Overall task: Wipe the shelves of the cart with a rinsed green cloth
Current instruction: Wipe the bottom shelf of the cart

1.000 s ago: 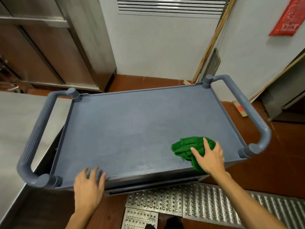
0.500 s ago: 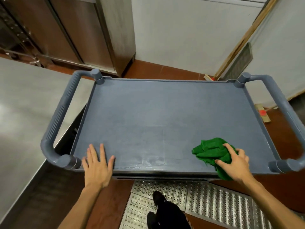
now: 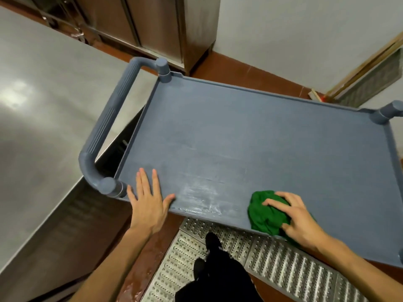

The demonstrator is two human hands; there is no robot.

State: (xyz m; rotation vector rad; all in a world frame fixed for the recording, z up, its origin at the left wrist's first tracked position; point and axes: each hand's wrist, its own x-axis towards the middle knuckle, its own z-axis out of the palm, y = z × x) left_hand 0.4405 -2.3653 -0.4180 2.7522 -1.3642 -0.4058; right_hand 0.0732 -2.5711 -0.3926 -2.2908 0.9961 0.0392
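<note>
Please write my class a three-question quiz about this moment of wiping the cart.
1. True or false: the left hand lies flat, fingers straight, on the near edge of the grey-blue plastic cart shelf.
2. The crumpled green cloth under the right hand sits on the shelf's: A) near right part; B) far left corner; C) centre.
3. Fill in: whitish streaks show on the shelf between the two ____.
Key: 1 true; 2 A; 3 hands.
</note>
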